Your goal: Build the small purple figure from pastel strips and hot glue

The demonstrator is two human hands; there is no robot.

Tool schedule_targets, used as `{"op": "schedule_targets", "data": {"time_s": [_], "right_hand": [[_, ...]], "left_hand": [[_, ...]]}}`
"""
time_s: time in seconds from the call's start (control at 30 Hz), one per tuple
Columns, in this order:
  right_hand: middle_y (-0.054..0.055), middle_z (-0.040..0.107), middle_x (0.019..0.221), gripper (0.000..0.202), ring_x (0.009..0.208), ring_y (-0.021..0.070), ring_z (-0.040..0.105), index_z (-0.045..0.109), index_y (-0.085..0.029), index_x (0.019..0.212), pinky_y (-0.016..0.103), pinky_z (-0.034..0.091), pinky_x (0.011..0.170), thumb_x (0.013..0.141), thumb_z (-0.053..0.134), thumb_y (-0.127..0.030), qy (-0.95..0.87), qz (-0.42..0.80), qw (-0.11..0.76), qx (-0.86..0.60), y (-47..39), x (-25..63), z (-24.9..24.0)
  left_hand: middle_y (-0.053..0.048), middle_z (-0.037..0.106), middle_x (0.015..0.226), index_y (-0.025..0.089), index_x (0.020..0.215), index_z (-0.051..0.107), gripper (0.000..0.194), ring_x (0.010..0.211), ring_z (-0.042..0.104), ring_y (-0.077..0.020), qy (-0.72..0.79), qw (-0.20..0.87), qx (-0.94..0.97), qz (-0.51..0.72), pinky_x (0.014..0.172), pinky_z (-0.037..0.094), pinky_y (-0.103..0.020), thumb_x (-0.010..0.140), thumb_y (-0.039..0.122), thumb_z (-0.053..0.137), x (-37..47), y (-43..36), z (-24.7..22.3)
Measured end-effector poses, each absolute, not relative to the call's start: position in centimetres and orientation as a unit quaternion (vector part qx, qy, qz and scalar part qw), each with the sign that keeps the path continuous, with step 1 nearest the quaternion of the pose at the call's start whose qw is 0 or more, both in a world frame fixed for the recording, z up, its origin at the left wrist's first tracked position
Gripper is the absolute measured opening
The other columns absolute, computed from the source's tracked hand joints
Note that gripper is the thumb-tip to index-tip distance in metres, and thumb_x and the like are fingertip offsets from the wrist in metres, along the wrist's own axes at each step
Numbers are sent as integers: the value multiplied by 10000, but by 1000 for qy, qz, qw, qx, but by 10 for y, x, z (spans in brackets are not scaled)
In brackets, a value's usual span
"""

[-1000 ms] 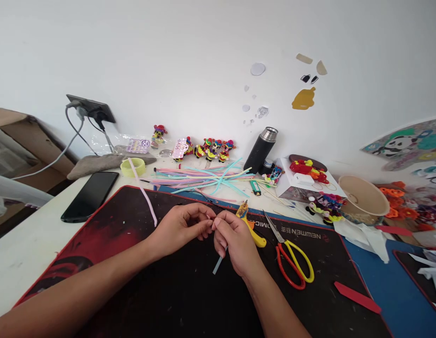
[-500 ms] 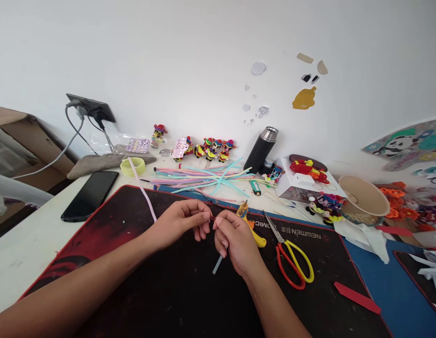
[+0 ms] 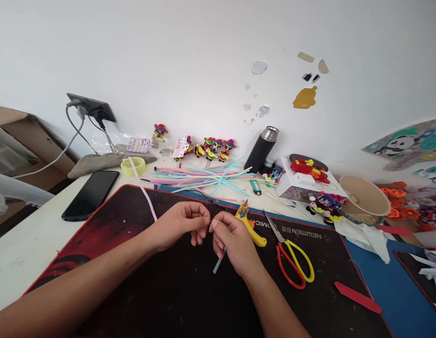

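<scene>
"Dark red, as far as I can make out, is the small piece (image 3: 210, 225) at the fingertips; where is it exactly?"

"Above the middle of the black mat (image 3: 189, 291), between the two hands; it is too small and too covered for its shape to tell."

"And the hands themselves?"

"Both are pinching it; the left hand (image 3: 181, 222) has thumb and forefinger closed on one side, the right hand (image 3: 235, 240) has the same on the other; the tips nearly meet, and the spare fingers curl below."

"What is nearest the right hand?"

"A yellow glue gun (image 3: 253, 233), just beyond it and partly covered by it; a pale translucent stick (image 3: 217, 266) pokes out below the hand; whether the two join is hidden; scissors (image 3: 281, 241) with one red and one yellow handle lie to the right, points towards the wall; a flat red strip (image 3: 357, 297) lies past them, by the mat's edge."

"And by the left?"

"A lavender strip (image 3: 143, 193) slants from a yellow-green roll (image 3: 133, 167) down to the hand's outline; a black phone (image 3: 91, 195) lies on the white desk (image 3: 24, 251), left of the mat."

"Farther back?"

"A pastel bundle of strips (image 3: 203, 175); behind it, bright little figures (image 3: 216, 150) along the wall (image 3: 168, 56); a black flask (image 3: 260, 152) right of those."
</scene>
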State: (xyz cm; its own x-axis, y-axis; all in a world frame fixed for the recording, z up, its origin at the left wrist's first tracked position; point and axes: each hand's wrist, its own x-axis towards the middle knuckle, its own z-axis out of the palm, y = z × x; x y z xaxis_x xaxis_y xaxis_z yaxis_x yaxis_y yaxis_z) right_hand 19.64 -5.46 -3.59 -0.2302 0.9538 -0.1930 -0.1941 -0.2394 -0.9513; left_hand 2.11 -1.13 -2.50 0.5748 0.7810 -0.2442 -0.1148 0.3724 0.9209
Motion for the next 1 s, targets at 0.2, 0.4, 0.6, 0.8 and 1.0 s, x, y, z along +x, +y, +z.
{"op": "schedule_targets", "data": {"time_s": [0.2,0.4,0.6,0.8,1.0], "right_hand": [[-106,482,486,281,326,62,403,580,-203,804,165,323,353,922,645,-449,-471,620,432,-456,-56,196,-37],[-89,518,542,242,359,71,426,602,-203,842,175,330,363,964,604,-413,-510,575,426,-476,-58,195,-34],[-96,509,547,230,349,69,420,584,-209,851,173,325,351,969,593,-406,-505,580,429,-473,-58,195,-37],[-109,482,493,265,325,64,397,578,-207,831,169,282,347,956,619,-438,-495,575,447,-473,-56,198,-35],[-114,468,449,310,311,65,380,575,-208,819,170,248,345,939,645,-486,-485,593,444,-464,-56,200,-32]], "left_hand": [[15,658,558,144,783,667,312,467,607,-105,379,721,498,297,432,473,-169,782,401,844,22,-13,-18],[25,637,555,149,787,650,321,470,593,-105,388,698,531,282,438,470,-178,799,422,819,20,-13,-13],[27,634,552,149,791,650,357,470,587,-104,399,689,534,285,442,471,-179,797,456,832,20,-13,-14],[-2,670,571,125,801,702,420,470,612,-107,378,732,479,302,430,473,-170,756,498,891,22,-12,-16],[-40,721,644,106,814,736,369,509,659,-108,346,799,397,291,453,509,-152,760,420,922,19,-10,-21]]}}
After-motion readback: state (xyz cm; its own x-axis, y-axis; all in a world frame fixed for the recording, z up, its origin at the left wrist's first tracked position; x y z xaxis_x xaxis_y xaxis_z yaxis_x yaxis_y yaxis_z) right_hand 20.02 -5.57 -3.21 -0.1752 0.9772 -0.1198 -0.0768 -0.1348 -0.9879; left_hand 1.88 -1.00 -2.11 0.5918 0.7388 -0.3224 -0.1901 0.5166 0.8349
